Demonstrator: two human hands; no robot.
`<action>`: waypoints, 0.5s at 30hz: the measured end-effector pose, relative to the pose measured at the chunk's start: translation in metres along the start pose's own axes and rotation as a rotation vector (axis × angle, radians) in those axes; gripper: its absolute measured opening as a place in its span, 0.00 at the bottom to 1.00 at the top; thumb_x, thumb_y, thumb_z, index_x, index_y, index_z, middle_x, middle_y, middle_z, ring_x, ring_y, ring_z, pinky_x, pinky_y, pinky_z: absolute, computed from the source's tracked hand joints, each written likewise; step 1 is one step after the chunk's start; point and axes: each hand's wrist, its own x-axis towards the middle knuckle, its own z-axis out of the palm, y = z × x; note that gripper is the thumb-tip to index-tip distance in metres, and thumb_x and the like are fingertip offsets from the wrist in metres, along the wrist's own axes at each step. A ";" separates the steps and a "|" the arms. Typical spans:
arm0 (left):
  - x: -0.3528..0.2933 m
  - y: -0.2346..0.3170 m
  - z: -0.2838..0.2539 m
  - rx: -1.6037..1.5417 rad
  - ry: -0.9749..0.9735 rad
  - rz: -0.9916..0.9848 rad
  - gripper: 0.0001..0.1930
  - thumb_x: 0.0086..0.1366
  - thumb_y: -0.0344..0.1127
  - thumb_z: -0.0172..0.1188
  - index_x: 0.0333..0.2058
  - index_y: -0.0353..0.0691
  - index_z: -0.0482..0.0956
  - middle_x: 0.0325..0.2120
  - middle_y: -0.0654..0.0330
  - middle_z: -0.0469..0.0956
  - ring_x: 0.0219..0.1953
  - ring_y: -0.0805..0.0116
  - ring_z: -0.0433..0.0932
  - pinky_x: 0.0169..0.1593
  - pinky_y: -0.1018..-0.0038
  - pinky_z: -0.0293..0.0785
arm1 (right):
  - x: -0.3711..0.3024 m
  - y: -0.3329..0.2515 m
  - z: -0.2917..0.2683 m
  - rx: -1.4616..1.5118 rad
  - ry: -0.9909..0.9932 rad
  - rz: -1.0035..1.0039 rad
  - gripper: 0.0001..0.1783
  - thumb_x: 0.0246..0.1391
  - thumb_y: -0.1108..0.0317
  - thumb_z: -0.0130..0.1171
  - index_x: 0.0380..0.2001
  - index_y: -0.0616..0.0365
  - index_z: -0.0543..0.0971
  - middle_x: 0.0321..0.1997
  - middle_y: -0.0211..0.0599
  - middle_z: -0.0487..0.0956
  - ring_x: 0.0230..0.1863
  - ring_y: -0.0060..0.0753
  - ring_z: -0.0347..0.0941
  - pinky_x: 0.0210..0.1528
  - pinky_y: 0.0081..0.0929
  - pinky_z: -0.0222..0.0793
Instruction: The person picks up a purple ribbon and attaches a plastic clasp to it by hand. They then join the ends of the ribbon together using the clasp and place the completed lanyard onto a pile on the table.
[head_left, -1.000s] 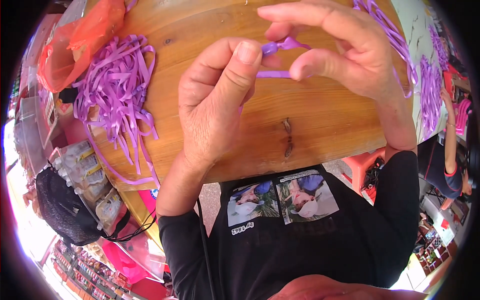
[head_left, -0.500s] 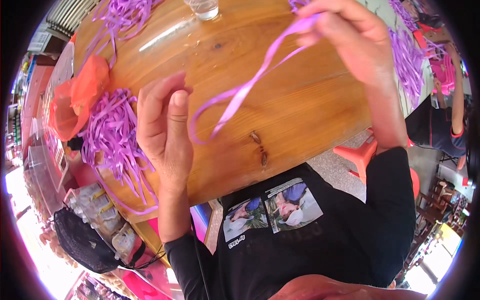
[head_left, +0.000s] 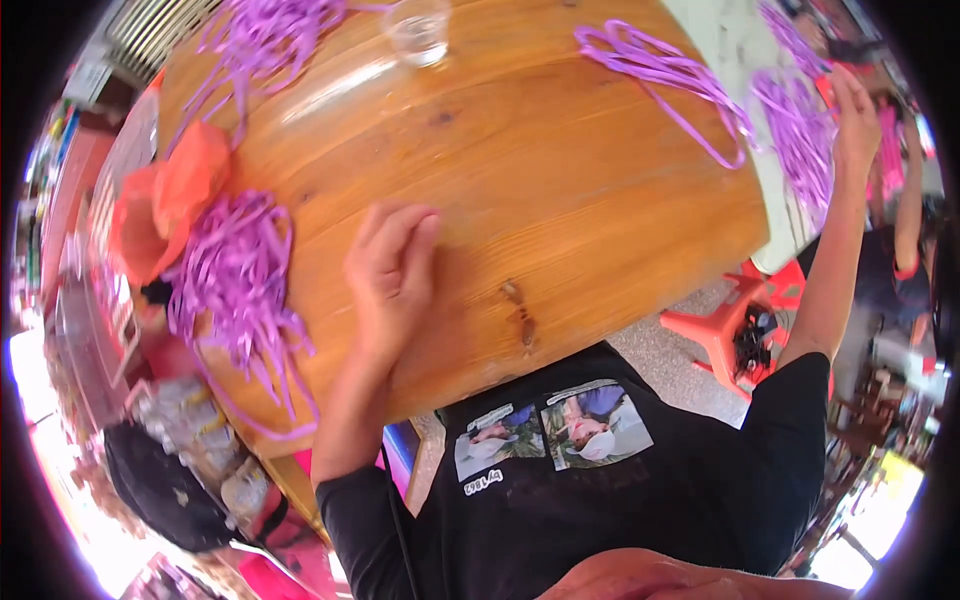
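Observation:
My left hand [head_left: 393, 268] hovers over the near middle of the wooden table [head_left: 480, 180]. Its fingers are curled in with the thumb against them, and nothing shows in them. Stretched far out to the right is my right hand [head_left: 856, 120], beside a bundle of purple ribbons [head_left: 795, 130] on a white surface. Its fingers look extended, slightly blurred, with no ribbon visible in them. Long loops of purple ribbon [head_left: 665, 72] lie across the table's far right corner. A tangled heap of purple ribbon [head_left: 235, 275] is left of my left hand.
An orange-red plastic bag [head_left: 165, 205] stands beside the left heap. Another purple ribbon pile [head_left: 270, 40] and a clear cup [head_left: 418, 35] are at the far side. Orange stools [head_left: 715, 325] stand at the right, one holding a dark object. Another person [head_left: 890, 260] is beyond them.
My right hand has swung out to the right, and the purple ribbon loop it held is out of it. My left hand has moved right and its fingers have curled in.

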 end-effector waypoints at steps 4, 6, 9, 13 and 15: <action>-0.007 -0.005 0.003 0.131 -0.063 0.189 0.03 0.55 0.25 0.57 0.29 0.36 0.75 0.25 0.55 0.72 0.23 0.60 0.72 0.24 0.72 0.68 | -0.014 0.012 0.099 -0.125 -0.164 0.101 0.17 0.54 0.66 0.55 0.45 0.63 0.75 0.41 0.31 0.77 0.42 0.20 0.71 0.47 0.15 0.63; -0.007 -0.011 0.007 0.177 -0.069 0.297 0.03 0.53 0.27 0.57 0.27 0.38 0.74 0.24 0.56 0.71 0.24 0.57 0.72 0.24 0.68 0.69 | -0.026 0.015 0.143 -0.101 -0.334 0.096 0.16 0.54 0.65 0.56 0.44 0.64 0.75 0.41 0.30 0.77 0.42 0.20 0.71 0.47 0.16 0.63; -0.013 -0.015 0.004 0.267 -0.089 0.354 0.04 0.50 0.28 0.59 0.26 0.39 0.73 0.23 0.58 0.69 0.24 0.60 0.72 0.25 0.69 0.68 | -0.063 -0.022 0.200 -0.123 -0.555 0.100 0.14 0.52 0.65 0.56 0.40 0.62 0.77 0.36 0.33 0.78 0.38 0.22 0.72 0.43 0.17 0.65; -0.013 -0.019 0.008 0.289 -0.133 0.513 0.07 0.46 0.30 0.59 0.25 0.40 0.71 0.22 0.59 0.66 0.24 0.65 0.71 0.25 0.71 0.68 | -0.073 -0.046 0.225 -0.642 -0.588 -0.478 0.13 0.51 0.66 0.56 0.38 0.62 0.77 0.40 0.37 0.78 0.41 0.31 0.73 0.44 0.22 0.67; -0.011 -0.019 0.012 0.279 -0.128 0.553 0.06 0.44 0.31 0.56 0.23 0.40 0.69 0.22 0.60 0.65 0.24 0.64 0.71 0.26 0.70 0.69 | -0.082 -0.068 0.234 -0.536 -0.586 -0.649 0.12 0.51 0.67 0.56 0.38 0.60 0.77 0.42 0.39 0.76 0.44 0.38 0.72 0.46 0.27 0.67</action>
